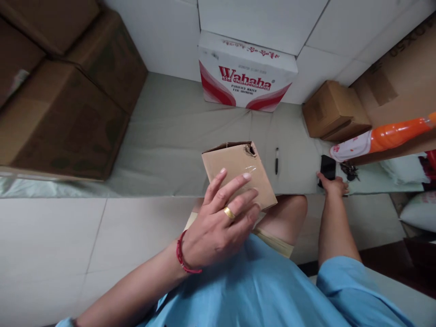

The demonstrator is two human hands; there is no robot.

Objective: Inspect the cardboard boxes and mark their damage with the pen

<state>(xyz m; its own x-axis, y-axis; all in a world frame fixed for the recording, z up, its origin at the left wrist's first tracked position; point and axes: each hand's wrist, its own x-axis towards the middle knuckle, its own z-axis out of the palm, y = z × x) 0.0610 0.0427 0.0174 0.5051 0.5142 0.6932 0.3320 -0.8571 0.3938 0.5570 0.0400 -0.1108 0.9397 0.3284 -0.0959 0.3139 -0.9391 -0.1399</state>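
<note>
My left hand (221,218) rests with fingers spread flat on the near corner of a small brown cardboard box (235,165), which stands on my knees by the edge of a grey-green mat (170,136). The box has a torn hole at its far right corner. My right hand (334,185) reaches out to the right and touches a black phone (327,168) lying on the mat; its fingers curl at the phone's near end. A black pen (276,160) lies between box and phone. A bunch of keys (349,170) sits right of the phone.
A white and red Wahaha water carton (247,72) stands against the white wall. Large brown cartons (68,91) are stacked at left, a smaller one (332,109) at right. An orange and white bottle (384,136) lies at right beside white bags (418,209).
</note>
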